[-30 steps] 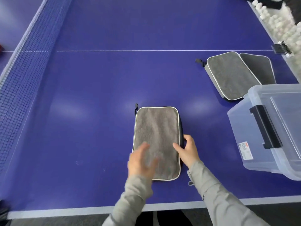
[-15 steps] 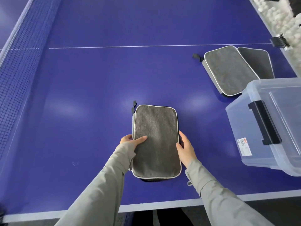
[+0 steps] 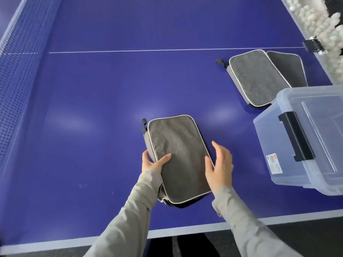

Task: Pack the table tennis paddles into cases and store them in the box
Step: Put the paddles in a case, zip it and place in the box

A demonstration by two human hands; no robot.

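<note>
A closed grey paddle case [image 3: 179, 156] with white piping is tilted up off the blue table. My left hand [image 3: 153, 162] grips its left edge, thumb on top and fingers under. Beside the case's right edge, my right hand [image 3: 220, 166] has its fingers straight and relaxed, the thumb at the piping. A clear plastic box [image 3: 304, 140] with a lid and a black latch stands at the right. Two more grey cases [image 3: 259, 76] lie overlapped behind the box. No bare paddle shows.
The table's net [image 3: 18, 58] runs along the left. A trough of white balls [image 3: 319, 19] with a black clip lines the far right edge. The table's near edge [image 3: 167, 232] is just below my forearms.
My left hand has closed round the case's left edge and lifted that side, turning the case clockwise. My right hand has come slightly off the right edge.
</note>
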